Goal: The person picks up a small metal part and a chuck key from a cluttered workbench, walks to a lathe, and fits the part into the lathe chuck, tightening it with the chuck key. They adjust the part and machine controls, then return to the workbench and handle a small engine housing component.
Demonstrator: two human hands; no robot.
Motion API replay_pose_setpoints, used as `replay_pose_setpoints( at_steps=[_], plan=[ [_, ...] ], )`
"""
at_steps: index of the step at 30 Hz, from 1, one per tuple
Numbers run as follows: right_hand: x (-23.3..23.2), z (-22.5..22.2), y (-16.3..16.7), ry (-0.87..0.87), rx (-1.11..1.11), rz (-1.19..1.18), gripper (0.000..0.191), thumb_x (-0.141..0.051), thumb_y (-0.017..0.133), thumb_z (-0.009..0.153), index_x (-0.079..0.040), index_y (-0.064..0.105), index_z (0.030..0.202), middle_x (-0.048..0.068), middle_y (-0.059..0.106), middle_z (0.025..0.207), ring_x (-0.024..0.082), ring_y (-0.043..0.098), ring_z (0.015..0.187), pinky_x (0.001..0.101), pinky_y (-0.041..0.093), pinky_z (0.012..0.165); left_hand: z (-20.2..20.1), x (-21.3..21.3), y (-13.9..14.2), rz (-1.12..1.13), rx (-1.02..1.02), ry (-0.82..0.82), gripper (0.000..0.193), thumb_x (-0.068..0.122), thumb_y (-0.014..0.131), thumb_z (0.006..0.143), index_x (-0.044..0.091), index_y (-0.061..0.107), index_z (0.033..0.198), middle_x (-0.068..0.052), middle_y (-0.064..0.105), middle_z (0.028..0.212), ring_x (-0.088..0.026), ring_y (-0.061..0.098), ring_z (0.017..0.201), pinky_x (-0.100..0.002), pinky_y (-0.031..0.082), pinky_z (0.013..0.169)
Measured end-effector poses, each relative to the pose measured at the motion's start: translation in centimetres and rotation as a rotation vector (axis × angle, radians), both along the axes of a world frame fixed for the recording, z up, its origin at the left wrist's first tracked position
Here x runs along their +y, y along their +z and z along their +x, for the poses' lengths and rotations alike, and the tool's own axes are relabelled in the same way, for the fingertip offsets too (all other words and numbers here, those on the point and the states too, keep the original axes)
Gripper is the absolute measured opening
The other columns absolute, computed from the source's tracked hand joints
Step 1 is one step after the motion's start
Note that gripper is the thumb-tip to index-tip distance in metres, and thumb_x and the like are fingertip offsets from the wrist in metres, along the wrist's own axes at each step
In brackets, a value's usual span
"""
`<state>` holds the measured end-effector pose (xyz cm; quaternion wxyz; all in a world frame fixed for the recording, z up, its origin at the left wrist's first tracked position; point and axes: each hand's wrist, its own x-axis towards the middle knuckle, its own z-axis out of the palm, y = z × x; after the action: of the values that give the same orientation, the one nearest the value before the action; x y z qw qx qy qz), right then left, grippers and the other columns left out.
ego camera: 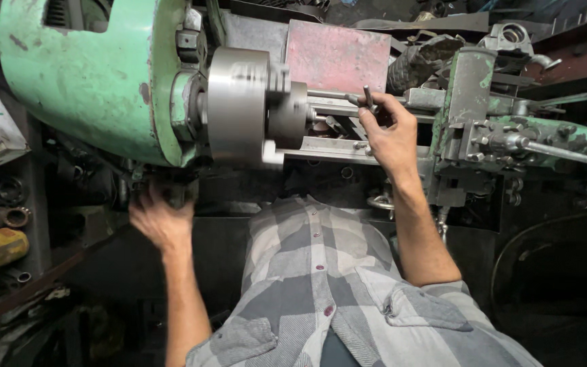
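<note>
I see the right hand [390, 132] raised at the lathe [90, 81], fingers curled around a thin metal rod [368, 97] — it stands upright just above the bed, right of the steel chuck [239, 105]. The left hand [159, 217] reaches under the green headstock, blurred — I cannot tell how its fingers sit. The tool post [470, 102] stands just beside the right wrist.

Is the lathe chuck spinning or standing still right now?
Apparently spinning: the chuck looks smeared, its jaws blurred, while the green headstock beside it is sharp. The left hand is blurred too, so this is not certain.
</note>
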<state>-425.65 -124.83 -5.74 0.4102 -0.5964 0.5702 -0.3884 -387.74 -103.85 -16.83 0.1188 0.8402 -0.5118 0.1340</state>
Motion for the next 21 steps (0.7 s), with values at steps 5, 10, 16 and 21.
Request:
replay_pose_setpoints(
  at_steps=[5,10,16,21],
  plan=[
    [0.2,-0.3,-0.4,0.002,-0.055,0.049,0.018,-0.004,0.072,0.099,-0.004,0.072,0.116,-0.003,0.069,0.089,0.002,0.059,0.078,0.0191,0.046,0.067,-4.6,-3.9,2.3,-0.331,0.289,-0.198,0.022,0.015,0.077,0.094,0.003,0.070,0.111,-0.014,0.073,0.113,-0.034,0.068,0.106,-0.046,0.051,0.102],
    [0.4,-0.7,-1.1,0.005,-0.060,0.054,0.018,-0.003,0.072,0.099,-0.004,0.072,0.117,-0.003,0.069,0.090,0.002,0.060,0.079,0.0187,0.048,0.069,-8.2,-6.5,3.9,-0.584,0.577,-0.336,0.017,0.004,0.068,0.100,0.002,0.064,0.116,-0.016,0.069,0.118,-0.034,0.066,0.111,-0.043,0.052,0.101],
    [0.7,-0.8,-1.5,-0.012,-0.104,0.114,0.018,-0.004,0.071,0.098,-0.004,0.072,0.116,-0.004,0.069,0.089,0.002,0.060,0.078,0.0190,0.047,0.068,-8.9,-6.7,2.4,-0.702,0.920,-0.369,0.026,0.011,0.059,0.108,0.002,0.054,0.132,-0.015,0.061,0.129,-0.025,0.062,0.117,-0.037,0.052,0.105],
    [0.9,-0.1,-1.7,0.026,-0.096,0.103,0.019,-0.003,0.072,0.097,-0.004,0.073,0.116,-0.004,0.069,0.090,0.002,0.059,0.079,0.0190,0.047,0.070,-9.5,-6.2,-4.6,-0.732,1.370,-0.232,0.039,0.025,0.059,0.111,0.001,0.051,0.140,-0.008,0.061,0.123,-0.014,0.060,0.110,-0.028,0.050,0.098]
  ],
)
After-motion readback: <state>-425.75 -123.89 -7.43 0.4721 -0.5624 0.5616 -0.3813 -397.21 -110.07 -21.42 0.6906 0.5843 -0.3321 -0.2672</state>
